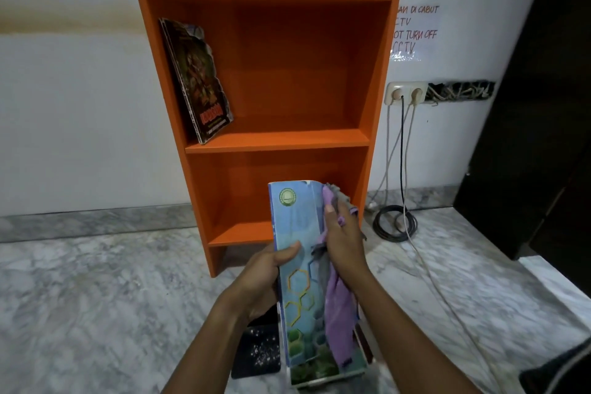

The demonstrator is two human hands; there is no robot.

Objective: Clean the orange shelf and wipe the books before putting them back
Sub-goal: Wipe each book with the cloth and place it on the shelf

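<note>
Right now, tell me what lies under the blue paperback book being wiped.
A black flat item speckled white and a white-edged book lie on the marble floor; the blue book and purple cloth hide the rest.

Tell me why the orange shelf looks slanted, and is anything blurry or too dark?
Head view: the wide lens slants the sides of the orange shelf inward toward the floor; light is soft, without glare; the blue book and purple cloth look clear; the door at right is lost in shadow.
</note>
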